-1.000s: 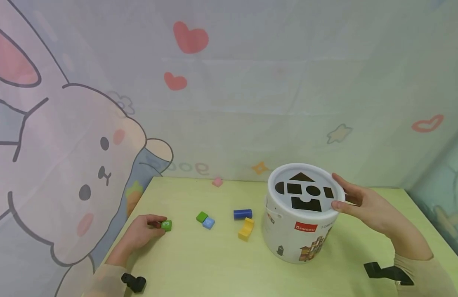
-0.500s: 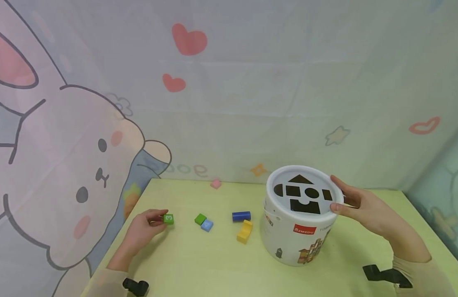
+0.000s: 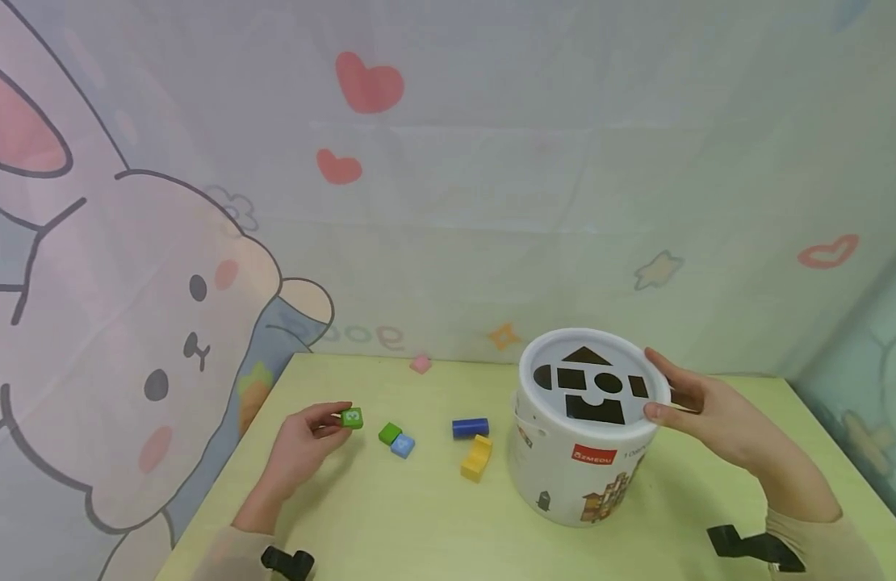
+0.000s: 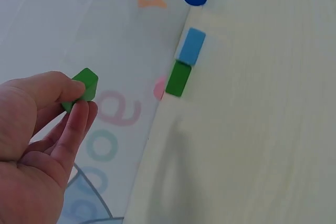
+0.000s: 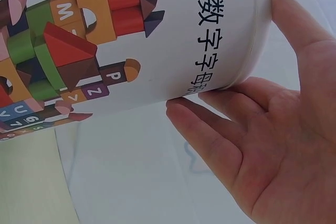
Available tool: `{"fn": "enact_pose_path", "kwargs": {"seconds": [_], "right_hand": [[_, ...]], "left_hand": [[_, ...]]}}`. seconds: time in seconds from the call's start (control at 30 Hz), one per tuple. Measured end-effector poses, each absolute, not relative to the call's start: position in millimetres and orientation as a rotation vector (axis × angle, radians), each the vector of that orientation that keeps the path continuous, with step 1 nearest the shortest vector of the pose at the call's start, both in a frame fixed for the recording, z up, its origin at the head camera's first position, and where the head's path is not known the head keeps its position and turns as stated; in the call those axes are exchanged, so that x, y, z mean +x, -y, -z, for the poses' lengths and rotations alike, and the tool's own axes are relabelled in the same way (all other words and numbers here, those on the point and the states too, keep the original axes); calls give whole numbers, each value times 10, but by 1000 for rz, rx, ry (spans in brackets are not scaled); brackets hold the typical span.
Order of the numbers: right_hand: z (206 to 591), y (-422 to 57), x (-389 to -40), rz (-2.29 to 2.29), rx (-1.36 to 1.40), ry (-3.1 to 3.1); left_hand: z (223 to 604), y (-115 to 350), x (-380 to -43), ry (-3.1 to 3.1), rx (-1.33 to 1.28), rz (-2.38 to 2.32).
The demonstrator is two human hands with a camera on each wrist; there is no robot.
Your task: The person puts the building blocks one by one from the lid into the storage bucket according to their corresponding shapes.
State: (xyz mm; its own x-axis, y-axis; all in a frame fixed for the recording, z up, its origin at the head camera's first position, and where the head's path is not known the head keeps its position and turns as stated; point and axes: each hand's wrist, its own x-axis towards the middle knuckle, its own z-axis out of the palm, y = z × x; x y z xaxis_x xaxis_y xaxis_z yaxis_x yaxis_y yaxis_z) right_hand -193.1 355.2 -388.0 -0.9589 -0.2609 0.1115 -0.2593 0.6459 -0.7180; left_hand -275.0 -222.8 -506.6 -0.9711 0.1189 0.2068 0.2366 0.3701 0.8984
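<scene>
The left hand [image 3: 306,442], fingers barely parted, pinches a green number block [image 3: 352,418] above the worktop [image 3: 397,524], likely light, rigid and best held by opposite faces; the right hand [image 3: 722,421], fingers wide, grips the shape-sorter bucket [image 3: 557,461].

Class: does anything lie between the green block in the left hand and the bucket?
Yes, along the table: a second green block, a light-blue block, a blue cylinder and a yellow block, short of the bucket. Nothing visible stands above them.

Pale beige sleeves [image 3: 829,550], each with an angular black bracket [image 3: 760,549]
</scene>
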Motion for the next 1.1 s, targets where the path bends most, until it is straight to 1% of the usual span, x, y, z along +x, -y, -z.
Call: {"fn": "enact_pose_path", "kwargs": {"seconds": [0.33,0.7,1.1], "right_hand": [[3883,-3559,-1914,1237,-449,-2853],[3882,-3555,-1916,1225,-419,-2866],[3890,-3549,-1912,1251,-425,-2848]], "left_hand": [[5036,1884,-2735,2413,-486,1782],[4935,1567,-2711,2317,-575,1922],[4693,1263,-2658,2182,-619,2042]]}}
